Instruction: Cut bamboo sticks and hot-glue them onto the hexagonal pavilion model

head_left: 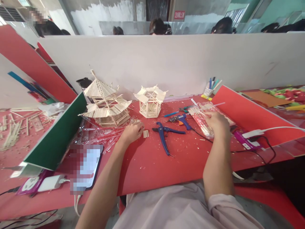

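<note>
My left hand (133, 132) rests low over the red table, fingers curled down by a small pile of cut stick bits (135, 121). Just right of its fingertips lies a row of short wooden sticks (146, 134). My right hand (217, 121) is at the wrapped packs of sticks (202, 123), fingers bent together; what they pinch is too small to make out. Between the hands lie a blue-handled cutter (163, 138) and a blue glue gun (180, 120). Behind them stand a two-tiered stick pagoda (105, 101) and a smaller six-sided stick pavilion (150, 101).
A green divider (58, 133) stands at left, a red one (257, 117) at right. A phone (89, 167) lies near my left forearm. A purple power strip (246, 141) with cables sits at right. A pen cup (208, 91) stands by the white partition (166, 63); people sit beyond.
</note>
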Action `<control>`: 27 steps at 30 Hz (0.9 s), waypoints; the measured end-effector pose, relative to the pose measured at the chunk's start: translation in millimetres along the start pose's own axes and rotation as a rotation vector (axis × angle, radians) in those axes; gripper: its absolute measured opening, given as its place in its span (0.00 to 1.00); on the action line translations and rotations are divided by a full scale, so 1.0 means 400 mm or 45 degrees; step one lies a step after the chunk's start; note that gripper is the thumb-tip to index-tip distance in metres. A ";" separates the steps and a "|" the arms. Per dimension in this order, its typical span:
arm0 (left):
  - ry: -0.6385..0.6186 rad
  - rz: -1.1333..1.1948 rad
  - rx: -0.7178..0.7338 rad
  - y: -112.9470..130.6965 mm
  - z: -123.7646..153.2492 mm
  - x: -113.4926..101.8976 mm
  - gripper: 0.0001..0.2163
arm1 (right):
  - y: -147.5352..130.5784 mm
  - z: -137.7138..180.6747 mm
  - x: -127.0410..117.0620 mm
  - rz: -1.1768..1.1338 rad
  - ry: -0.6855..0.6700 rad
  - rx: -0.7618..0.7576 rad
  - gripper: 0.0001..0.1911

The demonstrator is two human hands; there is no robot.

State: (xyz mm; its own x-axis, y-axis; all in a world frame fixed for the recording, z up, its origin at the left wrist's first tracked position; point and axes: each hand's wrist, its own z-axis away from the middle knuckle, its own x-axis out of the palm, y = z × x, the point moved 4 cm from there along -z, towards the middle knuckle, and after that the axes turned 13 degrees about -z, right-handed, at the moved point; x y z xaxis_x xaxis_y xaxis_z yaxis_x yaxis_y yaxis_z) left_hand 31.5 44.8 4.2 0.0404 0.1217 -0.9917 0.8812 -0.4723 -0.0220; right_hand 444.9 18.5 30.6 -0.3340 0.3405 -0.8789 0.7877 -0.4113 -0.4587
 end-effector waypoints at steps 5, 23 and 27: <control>0.008 -0.004 -0.004 -0.002 0.001 -0.002 0.10 | -0.023 0.013 -0.022 -0.068 0.175 -0.092 0.20; -0.001 -0.014 -0.012 0.004 0.001 -0.005 0.11 | -0.004 0.000 0.040 0.077 -0.331 -0.080 0.30; 0.016 -0.014 -0.005 0.002 0.000 -0.001 0.10 | 0.004 -0.015 0.056 0.052 -0.389 -0.111 0.27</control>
State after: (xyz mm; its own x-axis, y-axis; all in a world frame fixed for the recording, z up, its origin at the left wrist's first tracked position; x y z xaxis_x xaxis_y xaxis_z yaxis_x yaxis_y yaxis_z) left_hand 32.0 44.3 4.7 0.0367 0.1380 -0.9898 0.8835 -0.4672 -0.0323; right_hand 442.0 30.7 10.9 -0.4306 0.0497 -0.9012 0.8407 -0.3410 -0.4206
